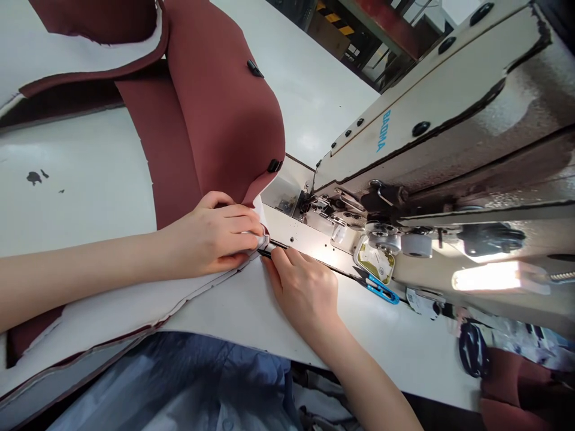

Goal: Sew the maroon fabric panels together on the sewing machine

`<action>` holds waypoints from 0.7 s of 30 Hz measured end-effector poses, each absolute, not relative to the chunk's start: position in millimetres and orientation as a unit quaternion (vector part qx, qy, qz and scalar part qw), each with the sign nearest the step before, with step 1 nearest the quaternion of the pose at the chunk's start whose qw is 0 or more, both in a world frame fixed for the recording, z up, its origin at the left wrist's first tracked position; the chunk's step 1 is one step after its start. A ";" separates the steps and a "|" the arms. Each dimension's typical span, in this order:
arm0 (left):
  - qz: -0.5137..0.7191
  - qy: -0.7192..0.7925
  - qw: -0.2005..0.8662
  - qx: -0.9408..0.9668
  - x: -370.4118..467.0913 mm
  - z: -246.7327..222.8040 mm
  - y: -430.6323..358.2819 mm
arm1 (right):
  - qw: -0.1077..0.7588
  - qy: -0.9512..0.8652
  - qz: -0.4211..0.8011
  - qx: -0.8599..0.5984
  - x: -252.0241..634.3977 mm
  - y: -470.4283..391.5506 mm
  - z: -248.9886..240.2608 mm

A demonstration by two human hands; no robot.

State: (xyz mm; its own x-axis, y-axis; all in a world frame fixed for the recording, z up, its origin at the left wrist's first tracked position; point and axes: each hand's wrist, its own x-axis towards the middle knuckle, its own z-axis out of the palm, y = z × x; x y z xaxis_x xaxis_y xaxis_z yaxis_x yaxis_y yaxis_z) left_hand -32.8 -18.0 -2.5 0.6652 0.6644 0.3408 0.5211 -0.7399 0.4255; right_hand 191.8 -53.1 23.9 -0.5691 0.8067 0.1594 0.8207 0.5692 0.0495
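A maroon seat-cover-like piece (224, 102) with a white backing lies across the table, its edge running under my hands. My left hand (224, 236) is closed on the folded edge of this cover, fingers pinching the white-backed layers. Right against those fingertips, my right hand (308, 287) pinches a slim black piece (265, 253) at the same edge; whether it is a clip or a tool I cannot tell. Two black clips, one higher (255, 68) and one lower (275, 165), grip the cover's right-hand border.
A sewing machine (404, 126) fills the right side, its lit lamp (487, 279) below the arm. Blue thread snips (381, 290) lie beside a small tray (375, 263) on the white table (404, 347). More maroon pieces (512, 371) sit at the lower right.
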 end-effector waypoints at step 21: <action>0.249 0.328 0.183 0.893 -32.2 -2.8 -15.5 | 0.061 -0.885 -0.027 -0.461 191.4 -55.1 24.1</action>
